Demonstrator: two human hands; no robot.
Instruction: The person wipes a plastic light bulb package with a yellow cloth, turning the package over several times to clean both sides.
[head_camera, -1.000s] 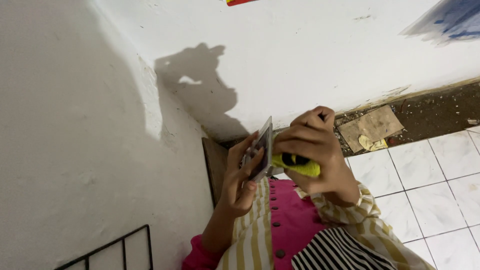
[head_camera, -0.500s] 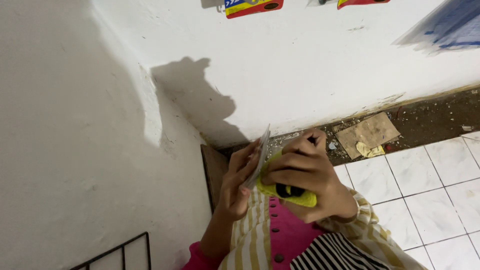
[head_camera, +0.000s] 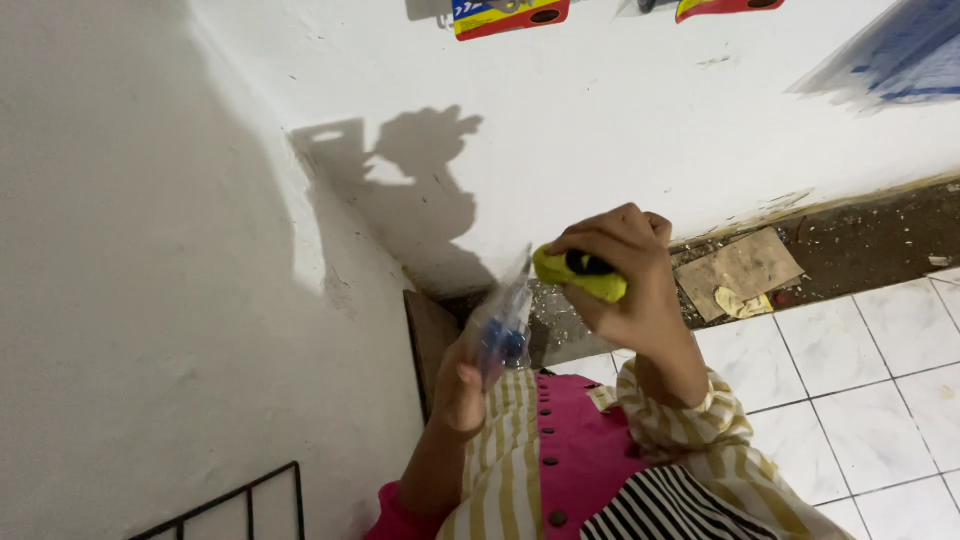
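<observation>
- Low in the frame, centre to lower right: the person's own clothing, a pink front (head_camera: 585, 450) with dark buttons, flanked by cream-and-tan striped sleeves.
- Just above it, left of centre, the left hand (head_camera: 462, 385) is closed around the lower end of a clear plastic packet (head_camera: 503, 325) with something blue inside. The packet stands almost edge-on to the camera, so what it contains is hard to tell.
- To the right and a little higher, the right hand (head_camera: 625, 285) is wrapped around a yellow tool (head_camera: 580, 272) with a black slider, probably a utility knife. Its tip sits just beside the top of the packet.
- To do this well, I judge that the packet should be gripped firmly low down, left fingers well below the tool's tip, and any stroke directed away from the body.
- Further off, at right: white floor tiles (head_camera: 880, 350), then a scrap of cardboard (head_camera: 740, 268) on dirty ground along the wall's foot.
- Farthest: the white wall (head_camera: 620, 120) bearing the hands' shadow (head_camera: 420, 180), with red-and-yellow packages (head_camera: 510, 15) at the top edge and a black wire rack (head_camera: 235, 505) at lower left.
</observation>
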